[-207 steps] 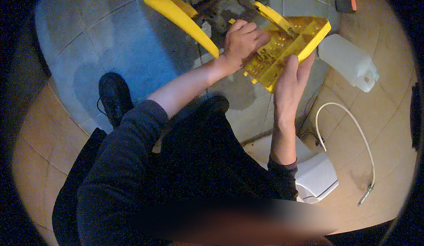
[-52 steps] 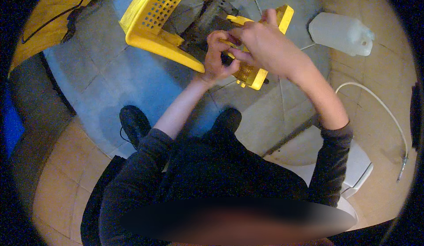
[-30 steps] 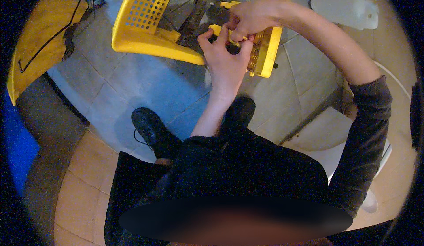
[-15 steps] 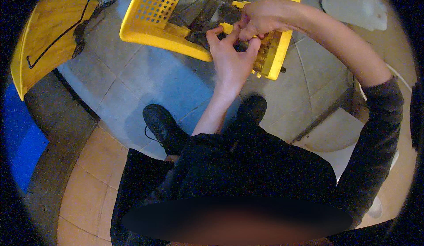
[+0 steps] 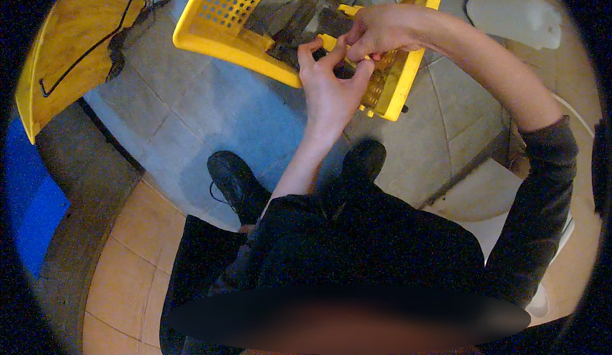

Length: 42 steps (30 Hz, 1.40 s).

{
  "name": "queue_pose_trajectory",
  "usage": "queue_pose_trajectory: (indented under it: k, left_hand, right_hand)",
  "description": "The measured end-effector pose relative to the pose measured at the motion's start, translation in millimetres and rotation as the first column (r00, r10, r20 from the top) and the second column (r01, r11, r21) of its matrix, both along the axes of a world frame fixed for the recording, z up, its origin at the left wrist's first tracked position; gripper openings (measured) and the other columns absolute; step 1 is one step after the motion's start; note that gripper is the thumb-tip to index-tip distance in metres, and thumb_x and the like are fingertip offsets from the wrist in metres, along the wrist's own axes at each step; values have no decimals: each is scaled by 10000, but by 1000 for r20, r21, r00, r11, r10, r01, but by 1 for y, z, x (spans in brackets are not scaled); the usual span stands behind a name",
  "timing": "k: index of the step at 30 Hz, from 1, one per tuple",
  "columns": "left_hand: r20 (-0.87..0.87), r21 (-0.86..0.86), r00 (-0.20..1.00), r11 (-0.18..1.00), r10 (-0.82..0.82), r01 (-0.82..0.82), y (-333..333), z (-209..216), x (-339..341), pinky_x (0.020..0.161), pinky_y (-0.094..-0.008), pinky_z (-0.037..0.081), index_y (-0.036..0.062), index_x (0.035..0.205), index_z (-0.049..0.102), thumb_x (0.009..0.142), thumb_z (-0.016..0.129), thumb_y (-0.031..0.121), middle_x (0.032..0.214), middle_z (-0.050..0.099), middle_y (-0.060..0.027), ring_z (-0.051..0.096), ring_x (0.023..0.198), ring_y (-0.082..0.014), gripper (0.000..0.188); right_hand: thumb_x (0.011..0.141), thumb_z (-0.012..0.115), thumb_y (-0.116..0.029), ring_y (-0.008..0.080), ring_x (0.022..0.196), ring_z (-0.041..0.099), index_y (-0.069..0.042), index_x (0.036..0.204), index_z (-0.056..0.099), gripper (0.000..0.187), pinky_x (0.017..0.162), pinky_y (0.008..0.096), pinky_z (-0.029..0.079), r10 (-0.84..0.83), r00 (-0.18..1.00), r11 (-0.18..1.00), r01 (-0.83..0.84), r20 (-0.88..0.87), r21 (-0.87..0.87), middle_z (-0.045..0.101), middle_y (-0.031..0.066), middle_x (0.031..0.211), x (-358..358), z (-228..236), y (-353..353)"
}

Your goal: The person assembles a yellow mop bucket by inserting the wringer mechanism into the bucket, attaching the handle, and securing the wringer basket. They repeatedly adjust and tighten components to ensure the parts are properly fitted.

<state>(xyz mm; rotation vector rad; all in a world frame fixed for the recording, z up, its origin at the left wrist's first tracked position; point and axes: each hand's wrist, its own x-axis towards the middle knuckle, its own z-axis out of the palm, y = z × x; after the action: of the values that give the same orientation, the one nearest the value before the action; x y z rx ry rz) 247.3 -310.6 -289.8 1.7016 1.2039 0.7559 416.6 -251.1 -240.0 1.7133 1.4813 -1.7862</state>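
Note:
A yellow plastic mop wringer (image 5: 233,55) with perforated panels and a dark metal mechanism is at the far middle, over the tiled floor. My left hand (image 5: 331,90) reaches up to its inner part, fingers curled around a yellow edge and thumb toward my right hand. Coming in from the right, my right hand (image 5: 382,33) is bent over with its fingers pinched together, touching the left fingertips. Whatever sits in that pinch is hidden. The wringer's narrower perforated panel (image 5: 411,78) stands just right of both hands.
A yellow bucket (image 5: 76,49) with a black wire handle stands at the left. Below it are a dark mat (image 5: 83,183) and a blue surface (image 5: 38,208). A whitish plastic piece (image 5: 513,17) lies at the far right. My black shoes (image 5: 236,180) stand on the tiles.
The wringer's right panel sits slightly lower and farther right in view. My hands keep nearly the same place and grip, with small finger movements.

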Motion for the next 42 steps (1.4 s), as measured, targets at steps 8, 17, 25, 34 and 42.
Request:
queue_pose_trajectory:
  k: [8, 17, 25, 34, 42]
  left_hand:
    - [274, 53, 954, 992, -124, 114, -6, -24, -4, 1005, -407, 441, 16, 1347, 513, 810, 714, 153, 1343, 472, -169, 499, 1222, -362, 589]
    - [363, 9, 910, 978, -199, 210, -3, -24, 13, 997, -373, 458, 153, 1304, 609, 869, 545, -36, 1277, 500, -108, 538, 1164, -270, 479]
    - [431, 34, 876, 973, -218, 226, -11, -47, 12, 985, -341, 477, 156, 1183, 696, 793, 545, -145, 1268, 512, -93, 562, 1150, -265, 516]
    - [372, 60, 839, 913, -396, 404, -17, -33, 19, 1029, -313, 450, 218, 1261, 642, 685, 568, -165, 1336, 535, -95, 540, 1236, -271, 696]
    - [499, 131, 723, 866, -478, 483, -2, -36, 33, 868, -328, 516, 99, 1219, 616, 859, 539, -21, 1251, 490, -107, 590, 1036, -248, 387]
  right_hand:
    - [772, 648, -119, 382, 821, 666, -26, 1090, 641, 331, 759, 479, 523, 370, 906, 731, -419, 202, 538, 670, 198, 829, -9, 45, -17]
    - [656, 658, 48, 324, 1108, 565, -55, 1002, 574, 371, 1174, 588, 228, 264, 883, 449, -469, 388, 761, 567, 104, 1021, 38, 87, -77]
    - [601, 653, 141, 316, 952, 567, 3, 906, 541, 353, 1177, 570, 255, 227, 937, 459, -345, 267, 819, 513, 105, 924, 27, 85, -77]
    - [742, 634, -71, 309, 1028, 566, -93, 959, 594, 222, 1114, 544, 340, 231, 836, 414, -548, 498, 727, 553, 89, 944, 33, 94, -91]
    - [571, 703, -44, 305, 950, 499, -119, 959, 684, 395, 1023, 542, 351, 320, 825, 401, -564, 467, 722, 452, 71, 882, 43, 100, -92]
